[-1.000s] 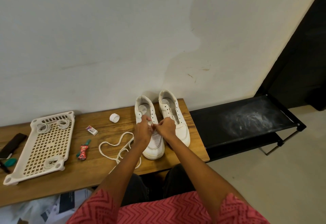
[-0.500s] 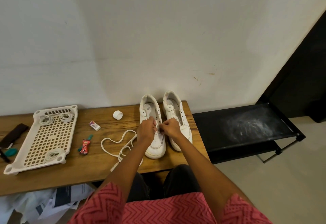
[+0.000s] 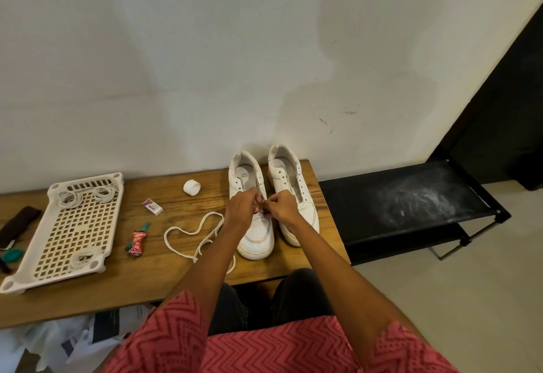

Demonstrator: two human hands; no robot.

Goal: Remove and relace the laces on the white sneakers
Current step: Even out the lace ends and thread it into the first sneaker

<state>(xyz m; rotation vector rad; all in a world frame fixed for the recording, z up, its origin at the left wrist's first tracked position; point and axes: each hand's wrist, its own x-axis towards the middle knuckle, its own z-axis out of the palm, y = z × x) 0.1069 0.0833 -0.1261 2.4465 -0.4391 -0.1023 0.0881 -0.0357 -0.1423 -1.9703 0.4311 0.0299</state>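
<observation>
Keeping left hand (image 3: 241,207) and right hand (image 3: 281,207) pinching at left sneaker (image 3: 253,220) — unchanged

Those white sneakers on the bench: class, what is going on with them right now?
A person seated at the wooden bench works on the left sneaker of a white pair. The left hand and right hand meet over its lower eyelets, fingers curled as if pinching a lace there; the lace itself is too small to make out. The right sneaker stands beside it with bare eyelets. A loose white lace lies looped on the bench to the left.
</observation>
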